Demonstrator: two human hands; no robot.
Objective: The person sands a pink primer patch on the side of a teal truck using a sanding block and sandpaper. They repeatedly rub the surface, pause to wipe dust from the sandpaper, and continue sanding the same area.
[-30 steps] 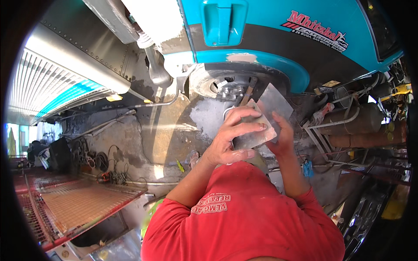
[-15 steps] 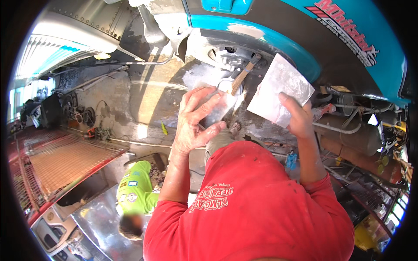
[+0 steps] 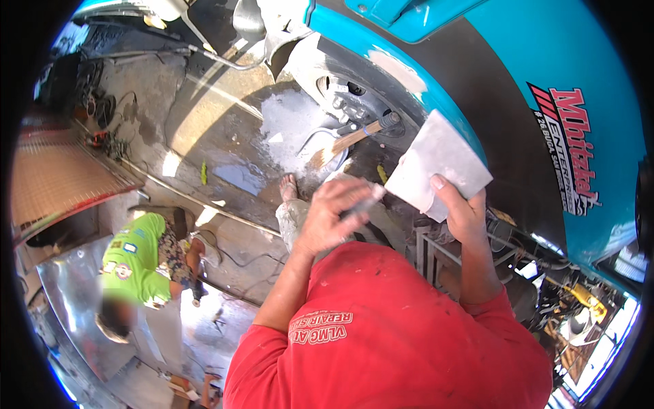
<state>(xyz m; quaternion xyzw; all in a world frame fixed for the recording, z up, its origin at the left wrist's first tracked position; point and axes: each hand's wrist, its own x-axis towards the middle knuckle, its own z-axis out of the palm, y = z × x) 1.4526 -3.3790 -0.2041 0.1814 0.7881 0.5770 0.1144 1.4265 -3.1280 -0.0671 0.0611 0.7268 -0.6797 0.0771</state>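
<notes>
My right hand (image 3: 463, 213) grips a flat, pale square board (image 3: 443, 163) by its lower edge, thumb on top; whitish filler paste is smeared over its face and left edge. My left hand (image 3: 340, 215) is close to the board's lower left corner, its fingers bent and blurred by motion. A thin, greyish flat piece (image 3: 368, 202), like a filler spreader, shows at its fingertips, mostly hidden. Beyond the hands, a turquoise and dark vehicle body (image 3: 538, 61) curves over a wheel (image 3: 354, 95). Pale filler patches (image 3: 398, 68) mark the wheel-arch edge.
A wide brush (image 3: 354, 142) leans across a round container (image 3: 334, 160) beside the wheel, on whitened wet floor. A person in a green shirt (image 3: 133, 259) bends over a shiny metal sheet (image 3: 71, 300) at left. A cable (image 3: 245, 262) crosses the floor; metal framing (image 3: 449, 255) stands at right.
The view has turned, so the vehicle's side shows more and the co-worker sits further left. My left hand has moved right and lower, near the board. My right hand keeps its grip.
</notes>
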